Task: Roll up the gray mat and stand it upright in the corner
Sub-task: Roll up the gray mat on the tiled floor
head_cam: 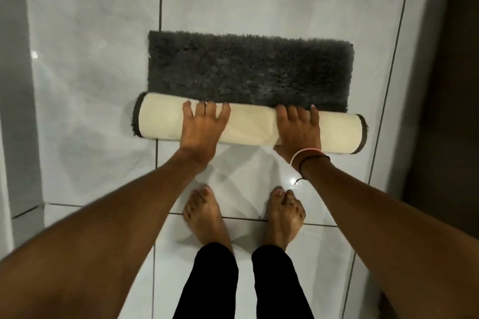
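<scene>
The gray mat [248,70] is showing a shaggy, matt, fuzzy pile on its flat part, while its rolled part [248,125] is exposing a smooth, pale cream cloth-like backing, and the white floor tiles [85,85] are gleaming glossy, reflecting light between thin dark grout lines.

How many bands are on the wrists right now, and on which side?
2, both on the right wrist: a pink band nearer the right hand, and a thin black cord just behind it. The left wrist is bare above the left hand. Undersides are hidden.
</scene>
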Motion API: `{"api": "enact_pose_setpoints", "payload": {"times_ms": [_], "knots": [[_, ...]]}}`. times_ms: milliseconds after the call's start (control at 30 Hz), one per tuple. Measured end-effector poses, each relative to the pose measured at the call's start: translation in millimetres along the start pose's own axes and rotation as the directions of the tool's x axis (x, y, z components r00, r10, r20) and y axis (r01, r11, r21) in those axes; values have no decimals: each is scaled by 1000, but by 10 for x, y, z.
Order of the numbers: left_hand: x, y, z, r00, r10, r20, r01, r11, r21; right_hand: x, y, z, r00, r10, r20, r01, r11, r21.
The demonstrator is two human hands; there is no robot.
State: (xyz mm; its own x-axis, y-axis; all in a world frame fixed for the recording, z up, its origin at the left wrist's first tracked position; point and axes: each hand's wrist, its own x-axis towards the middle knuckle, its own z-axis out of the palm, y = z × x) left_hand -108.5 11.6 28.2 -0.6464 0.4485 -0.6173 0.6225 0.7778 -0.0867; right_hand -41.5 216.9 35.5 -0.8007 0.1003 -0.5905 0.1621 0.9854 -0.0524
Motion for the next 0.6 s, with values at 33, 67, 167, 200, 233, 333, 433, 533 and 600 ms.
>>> {"api": "enact_pose_setpoints", "payload": {"times_ms": [33,67,167,200,233,333,433,533,600], "knots": [[-123,56,43,999,2,38,-1,1000,-24,-92,-7,42,999,-4,36,4,1000,5],[-265,121,99,998,3,70,0,999,-47,-195,-2,94,997,-15,70,14,1000,8],[-663,324,272,990,0,141,20,990,-139,-467,17,247,980,-59,189,63,998,-14],[-769,396,313,984,3,180,30,983,-180,-548,8,284,968,-64,244,71,997,-20],[-828,442,341,976,0,219,49,975,-218,-593,-13,301,959,-58,279,65,998,-17],[-804,442,298,963,-54,264,142,933,-329,-645,-69,222,976,49,213,-45,999,-26],[-756,388,220,980,-174,93,196,907,-372,-769,-29,183,997,-28,-66,23,996,-82],[-904,433,217,956,-239,-168,151,897,-417,-836,-37,197,976,-166,-139,155,984,-85],[-935,484,259,976,-170,-138,104,914,-391,-738,-53,217,983,-183,0,181,976,-120]]}}
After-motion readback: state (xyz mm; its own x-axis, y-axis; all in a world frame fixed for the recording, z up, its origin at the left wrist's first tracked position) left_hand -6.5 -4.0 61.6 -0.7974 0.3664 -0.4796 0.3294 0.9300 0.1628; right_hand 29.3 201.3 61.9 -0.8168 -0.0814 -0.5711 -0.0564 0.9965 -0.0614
